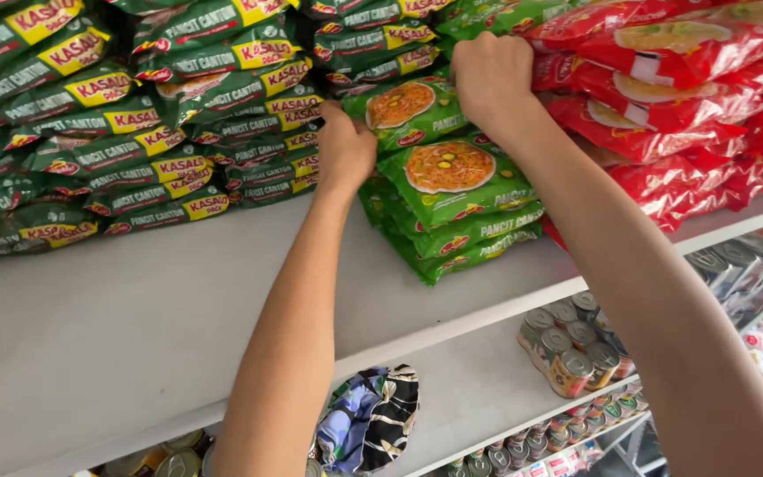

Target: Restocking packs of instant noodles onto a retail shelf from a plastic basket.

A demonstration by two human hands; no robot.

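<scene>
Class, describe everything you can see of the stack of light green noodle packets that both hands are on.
The stack of light green noodle packets lies flat on the white top shelf, between darker green packs and red packs. The packets look like glossy plastic film, each showing a round picture of orange noodles. The stack leans slightly, lower packets jutting towards the shelf edge. The left hand presses its left side; the right hand rests on its top.
</scene>
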